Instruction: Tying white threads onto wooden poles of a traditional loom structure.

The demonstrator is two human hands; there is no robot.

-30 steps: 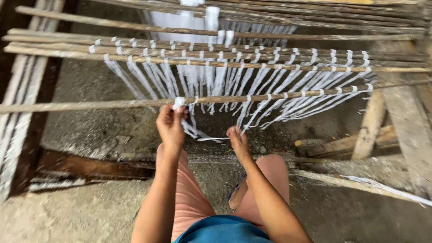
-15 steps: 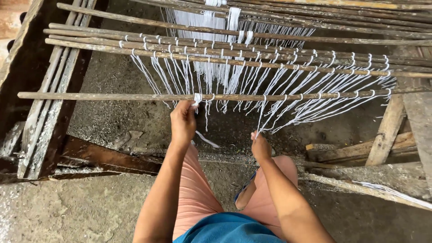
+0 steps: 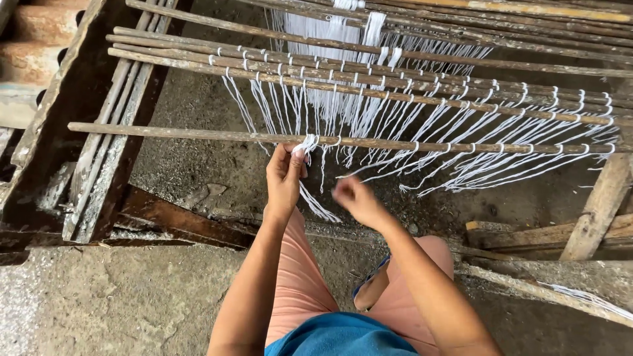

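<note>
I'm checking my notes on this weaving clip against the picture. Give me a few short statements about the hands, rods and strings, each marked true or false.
1. The left hand pinches white strings at the nearest wooden rod. True.
2. The right hand grips that same rod. False: it is below the rod, blurred, touching no rod.
3. The strings are red. False: they are white.
4. Several wooden rods lie roughly parallel, with strings looped over them. True.
5. The person wears pink shorts. True.
</note>
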